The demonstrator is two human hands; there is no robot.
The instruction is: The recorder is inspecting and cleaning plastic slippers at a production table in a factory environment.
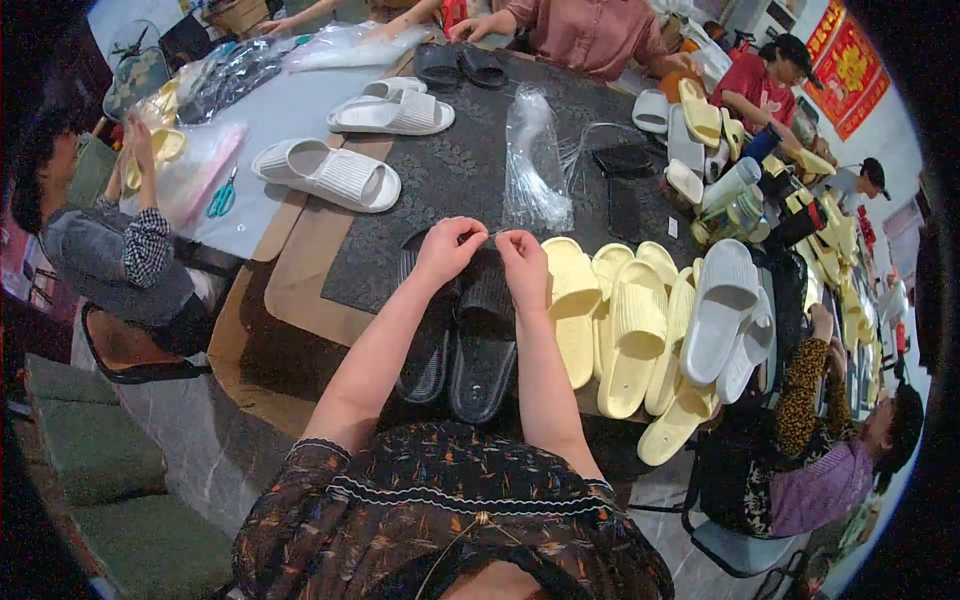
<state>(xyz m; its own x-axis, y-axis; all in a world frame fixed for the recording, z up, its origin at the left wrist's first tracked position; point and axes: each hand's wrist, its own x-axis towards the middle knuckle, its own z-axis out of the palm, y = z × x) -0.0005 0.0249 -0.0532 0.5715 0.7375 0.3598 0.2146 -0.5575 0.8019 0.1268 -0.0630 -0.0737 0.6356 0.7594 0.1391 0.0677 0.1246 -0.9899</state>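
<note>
Over the toe ends of a pair of black ribbed slide slippers (483, 345), my left hand (450, 250) and my right hand (523, 268) are held close together. Thumb and forefinger are pinched on both, their tips nearly meeting. Whatever thin thing may be between them is too small to make out. The slippers lie side by side at the table's near edge, partly covered by my forearms. Just beyond my hands is a bundle of thin clear plastic strands (537, 160). Pale yellow slippers (637, 335) lie close to my right hand.
Grey slippers (728, 310) rest beside the yellow ones. White slippers (335, 175) sit at the far left, black slippers (460, 66) at the far edge. Teal scissors (222, 198) lie on the left table. Bottles (735, 185) stand to the right. Several people work around the tables.
</note>
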